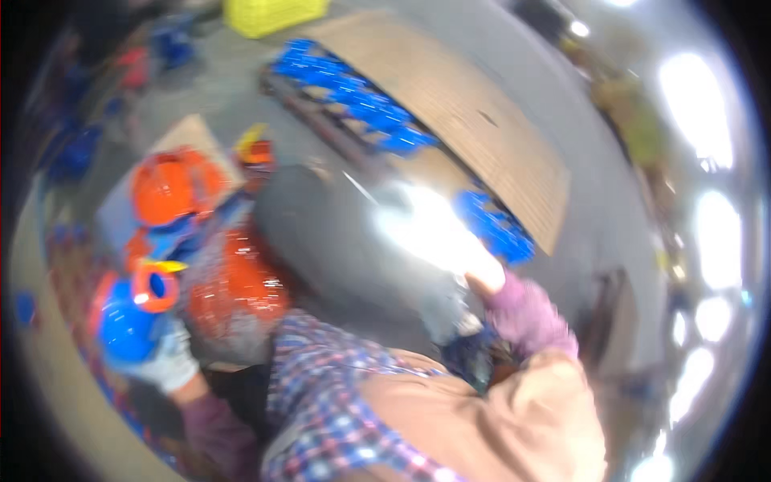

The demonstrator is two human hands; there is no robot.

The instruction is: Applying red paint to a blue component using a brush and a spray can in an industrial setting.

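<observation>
My left hand (166,359), in a whitish glove, is closed around a round blue plastic vessel (128,325) at the lower left. It has an orange ring-shaped piece at its top and a small yellow tip. My right hand (430,229) reaches forward over the middle, washed out by glare and blurred, so its fingers do not show clearly. Beside the left hand lies a clear plastic bag (241,281) with shiny orange parts in it. Orange plastic pieces (165,190) rest on cardboard farther off to the left.
Several blue plastic parts (353,96) stand in a long row beside a large cardboard sheet (474,104); more blue parts (494,229) are at its near end. A yellow crate (273,14) sits at the far edge. A small orange and yellow item (255,149) lies beyond the bag.
</observation>
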